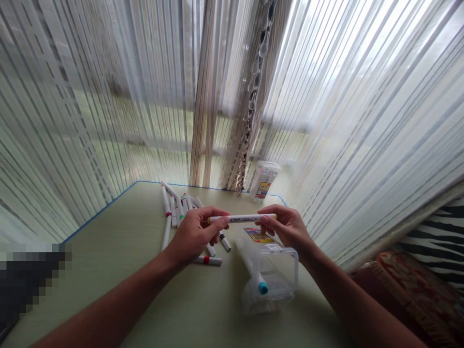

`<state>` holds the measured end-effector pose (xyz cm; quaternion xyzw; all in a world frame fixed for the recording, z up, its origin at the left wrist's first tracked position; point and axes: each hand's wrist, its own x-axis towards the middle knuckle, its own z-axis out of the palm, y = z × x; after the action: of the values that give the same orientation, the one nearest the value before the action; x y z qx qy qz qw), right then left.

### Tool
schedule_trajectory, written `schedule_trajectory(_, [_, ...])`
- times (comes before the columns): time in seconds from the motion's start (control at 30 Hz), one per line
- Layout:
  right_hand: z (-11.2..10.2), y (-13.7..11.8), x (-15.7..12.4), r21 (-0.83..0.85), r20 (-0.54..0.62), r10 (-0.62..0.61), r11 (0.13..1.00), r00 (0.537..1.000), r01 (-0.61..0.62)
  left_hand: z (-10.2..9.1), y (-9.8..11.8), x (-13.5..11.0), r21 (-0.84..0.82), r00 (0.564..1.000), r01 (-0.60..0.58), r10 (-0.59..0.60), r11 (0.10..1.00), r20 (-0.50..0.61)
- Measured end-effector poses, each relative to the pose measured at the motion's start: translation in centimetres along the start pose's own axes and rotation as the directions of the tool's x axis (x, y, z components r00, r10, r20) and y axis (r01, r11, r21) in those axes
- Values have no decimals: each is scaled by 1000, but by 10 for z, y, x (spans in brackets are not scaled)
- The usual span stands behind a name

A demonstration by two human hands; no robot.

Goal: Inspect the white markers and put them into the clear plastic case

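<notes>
Both my hands hold one white marker (242, 218) level above the table. My left hand (195, 234) pinches its left end, my right hand (286, 226) grips its right end, which has a yellow cap. Below my right hand lies a clear plastic marker case (270, 270) on its side, with a teal-capped marker (262, 287) inside. Several loose white markers (177, 208) lie scattered on the table behind and under my left hand; one has a red band (207, 260).
The pale green table (126, 251) has a blue edge and sits in a corner of sheer striped curtains (108, 96). A second clear container (264, 181) stands upright at the back. A zebra-patterned cushion (435, 241) lies at the right. A pixelated dark area (29, 275) is at the left.
</notes>
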<state>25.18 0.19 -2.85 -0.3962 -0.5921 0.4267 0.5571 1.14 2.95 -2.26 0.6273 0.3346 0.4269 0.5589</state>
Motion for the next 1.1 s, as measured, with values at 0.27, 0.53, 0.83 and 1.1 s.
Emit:
schedule_trajectory(0.27, [3,-4,1,-11,-6,19,1000,1000,-19,0,-1,0,18,1000,5,-5,1000,-1])
schedule_trajectory(0.53, [4,-6,0,-7,-11,45,999,999,-45,2,4,-2,12,1000,5,-4,1000,-11])
schedule_trajectory(0.83, [1,-6,0,-19,-9,29,999,1000,-29,2,1,-3,5,998,-60,61,998,-32])
schedule_trajectory(1.1, [-5,0,0,45,9,33,998,999,-33,7,5,-12,115,986,-148,157,982,-65])
